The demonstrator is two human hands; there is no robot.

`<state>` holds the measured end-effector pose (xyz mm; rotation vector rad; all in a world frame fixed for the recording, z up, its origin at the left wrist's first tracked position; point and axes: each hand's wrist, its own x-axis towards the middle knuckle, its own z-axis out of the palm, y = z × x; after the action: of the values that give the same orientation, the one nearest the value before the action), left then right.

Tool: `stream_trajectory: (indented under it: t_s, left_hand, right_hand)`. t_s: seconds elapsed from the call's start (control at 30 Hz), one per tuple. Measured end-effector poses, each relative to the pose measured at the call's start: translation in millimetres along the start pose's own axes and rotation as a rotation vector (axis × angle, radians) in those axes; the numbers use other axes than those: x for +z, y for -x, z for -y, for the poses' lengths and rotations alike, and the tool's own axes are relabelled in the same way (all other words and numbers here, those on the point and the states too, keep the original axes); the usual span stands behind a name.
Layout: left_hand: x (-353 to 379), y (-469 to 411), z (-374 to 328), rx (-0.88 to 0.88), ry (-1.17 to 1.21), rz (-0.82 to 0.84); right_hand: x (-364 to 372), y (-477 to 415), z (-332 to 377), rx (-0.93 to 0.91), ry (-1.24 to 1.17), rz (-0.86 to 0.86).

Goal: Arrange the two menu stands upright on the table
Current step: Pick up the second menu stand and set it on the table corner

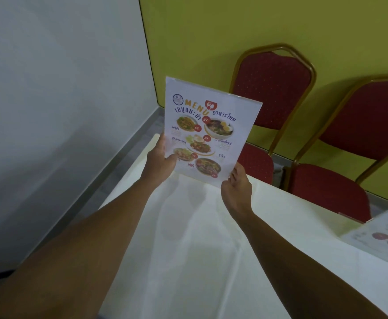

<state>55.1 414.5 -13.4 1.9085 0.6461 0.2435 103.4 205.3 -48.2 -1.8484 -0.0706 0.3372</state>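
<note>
A clear acrylic menu stand (209,130) with a printed food menu is upright near the far left corner of the table (188,238), which wears a white cloth. My left hand (159,161) grips its lower left edge. My right hand (235,186) grips its lower right corner. Whether its base touches the cloth is hidden by my hands. A second menu stand (382,236) lies tilted at the right edge of the view, partly cut off.
Two red padded chairs with gold frames, one (271,107) behind the held menu and one (349,162) to the right, stand along the table's far side against a yellow-green wall. A white wall (50,111) runs along the left.
</note>
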Motion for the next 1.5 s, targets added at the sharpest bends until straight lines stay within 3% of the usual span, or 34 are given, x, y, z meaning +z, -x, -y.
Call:
stream_trajectory:
  t_s: [0.5,1.5]
  left_hand:
    - [12.7,3.4,39.2,-0.13,-0.097,0.034]
    - [7.2,-8.4,32.3,-0.171,-0.182,0.032]
  right_hand:
    - [11.3,2.8,-28.2,0.049,0.132,0.141]
    - [26.8,3.6,-9.2,0.088,0.144,0.136]
